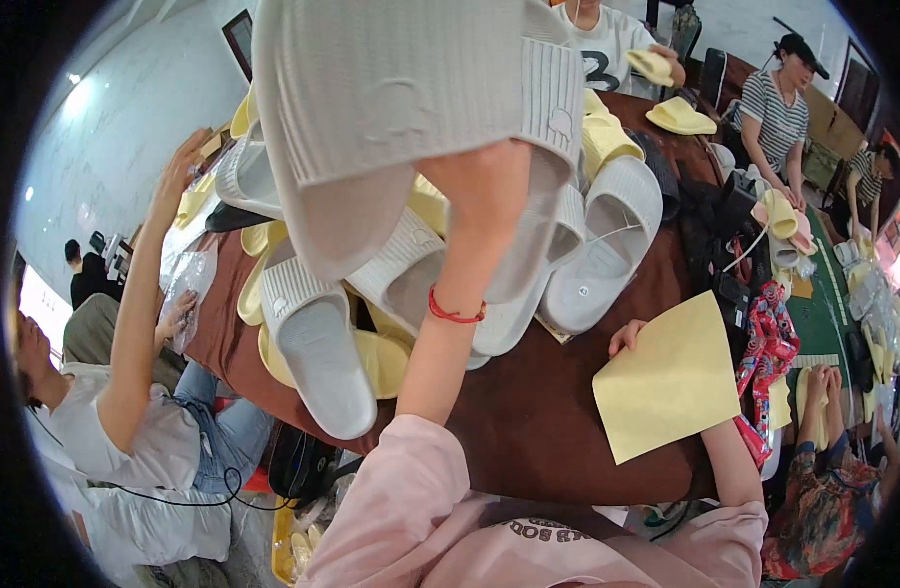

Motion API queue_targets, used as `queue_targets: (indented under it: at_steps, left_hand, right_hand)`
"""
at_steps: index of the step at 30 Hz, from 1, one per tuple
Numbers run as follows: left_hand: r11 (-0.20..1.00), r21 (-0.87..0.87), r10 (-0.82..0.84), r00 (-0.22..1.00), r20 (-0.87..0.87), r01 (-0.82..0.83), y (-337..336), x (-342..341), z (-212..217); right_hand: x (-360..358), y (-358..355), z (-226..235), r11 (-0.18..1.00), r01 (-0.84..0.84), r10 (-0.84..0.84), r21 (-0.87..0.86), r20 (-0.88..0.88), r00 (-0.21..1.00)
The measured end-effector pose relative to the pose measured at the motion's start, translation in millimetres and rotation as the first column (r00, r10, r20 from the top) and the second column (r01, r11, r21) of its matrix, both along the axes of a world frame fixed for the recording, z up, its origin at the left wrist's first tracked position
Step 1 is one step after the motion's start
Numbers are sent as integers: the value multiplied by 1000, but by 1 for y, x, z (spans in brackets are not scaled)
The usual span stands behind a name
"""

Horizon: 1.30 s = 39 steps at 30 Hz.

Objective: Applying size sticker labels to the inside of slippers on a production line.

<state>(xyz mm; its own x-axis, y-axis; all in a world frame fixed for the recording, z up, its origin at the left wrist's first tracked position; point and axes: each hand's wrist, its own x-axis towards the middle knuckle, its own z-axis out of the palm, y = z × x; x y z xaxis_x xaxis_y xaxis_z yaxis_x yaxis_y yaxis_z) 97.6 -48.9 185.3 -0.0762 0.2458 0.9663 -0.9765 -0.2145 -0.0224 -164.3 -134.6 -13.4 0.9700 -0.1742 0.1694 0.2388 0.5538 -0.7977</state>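
High in front of me, my left hand (484, 186) is closed on a large grey slide sandal (401, 88), its fingers hidden behind the wide ribbed strap. A second grey slide (551, 98) is right against it and seems to be in the same grip. At the right of the table, my right hand (624, 337) holds a yellow sheet (670, 382) with curled fingers at its left edge; the sheet covers most of that hand. Below the raised pair lie a grey slide (317, 343) and another grey slide (607, 250).
Grey and yellow slides are heaped on the brown-covered table (528, 431). A person (136, 402) sits at the left with an arm raised, and another person (616, 49) across holds a yellow slide (651, 67). Dark gear (734, 206) and a red patterned bundle (768, 343) lie at right.
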Motion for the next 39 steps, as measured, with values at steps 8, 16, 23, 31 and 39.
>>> queue_targets:
  at_steps: [8, 16, 23, 31, 39]
  left_hand:
    - [844, 532, 101, 958, -269, 61, 22, -29, 7]
    - [322, 940, 191, 964, -185, 116, -14, -92, -64]
    - [139, 967, -240, 954, -177, 214, 32, -90, -52]
    - [-40, 584, -198, 566, -800, 811, 30, -89, 1]
    - [-317, 373, -123, 353, -928, 872, 7, -79, -16]
  right_hand:
    - [-8, 10, 17, 971, 240, -239, 11, 160, 958]
    - [-39, -78, 31, 892, 410, -358, -190, 260, 897]
    - [-53, -24, 84, 433, 755, -842, -492, 78, 533]
    - [-30, 23, 91, 19, 678, -955, -735, 187, 229]
    - [-32, 26, 97, -73, 666, -946, -742, 262, 189]
